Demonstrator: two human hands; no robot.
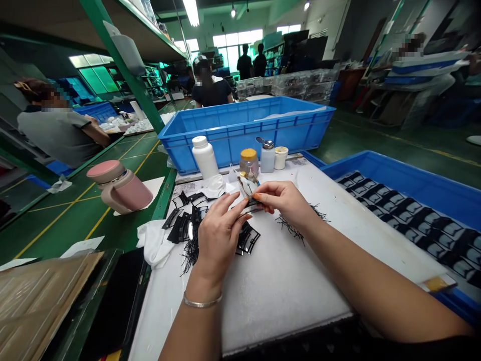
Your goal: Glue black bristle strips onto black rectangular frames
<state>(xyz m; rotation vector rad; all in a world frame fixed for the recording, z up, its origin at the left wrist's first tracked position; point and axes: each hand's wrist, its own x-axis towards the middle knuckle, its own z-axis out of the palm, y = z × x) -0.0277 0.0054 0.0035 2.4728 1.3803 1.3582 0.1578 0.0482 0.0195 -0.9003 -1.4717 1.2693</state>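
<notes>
My left hand [220, 228], with a silver bangle at the wrist, reaches over the white tabletop with its fingers and thumb closed at the tips. My right hand [287, 200] meets it, thumb and forefinger pinched together. Between the fingertips is a thin dark curved piece [256, 206], mostly hidden, which looks like the black plastic frames nearby. Several black plastic frames [184, 225] lie left of my left hand, and another group [248, 237] lies beneath it. Short black strips [190, 253] are heaped by my left wrist, with more strips [291, 228] under my right wrist.
Behind my hands stand a white bottle [205, 158], a yellow-lidded jar [248, 161], a pump dispenser [267, 158] and a large blue crate [240, 125]. A blue tray [376, 165] of dark parts is at right. A pink mug [126, 188] and white cloth [156, 243] are at left.
</notes>
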